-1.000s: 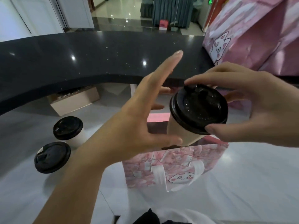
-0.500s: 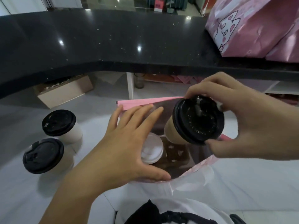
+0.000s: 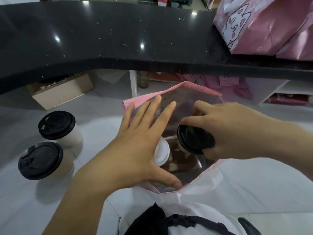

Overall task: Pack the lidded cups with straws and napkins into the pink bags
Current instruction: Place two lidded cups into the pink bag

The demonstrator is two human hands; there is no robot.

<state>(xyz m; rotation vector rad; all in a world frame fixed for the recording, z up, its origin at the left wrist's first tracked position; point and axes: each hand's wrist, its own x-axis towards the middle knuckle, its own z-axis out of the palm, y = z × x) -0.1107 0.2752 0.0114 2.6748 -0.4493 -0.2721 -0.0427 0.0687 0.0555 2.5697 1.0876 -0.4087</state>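
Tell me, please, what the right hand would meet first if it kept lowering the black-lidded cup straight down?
Probably the brown floor of the pink bag, right of the white-lidded cup; depth is unclear. The right hand grips its black-lidded cup.

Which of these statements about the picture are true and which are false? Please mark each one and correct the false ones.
1. The right hand holds a black-lidded cup by its lid over the open pink bag. True.
2. The bag is empty inside. False: a white-lidded cup is already in it.
3. Two black-lidded cups stand on the white counter, left of the bag. True.
4. The left hand grips a straw. False: its fingers are straight and spread at the bag's mouth, holding nothing.
5. Other pink bags sit on the black countertop. True.
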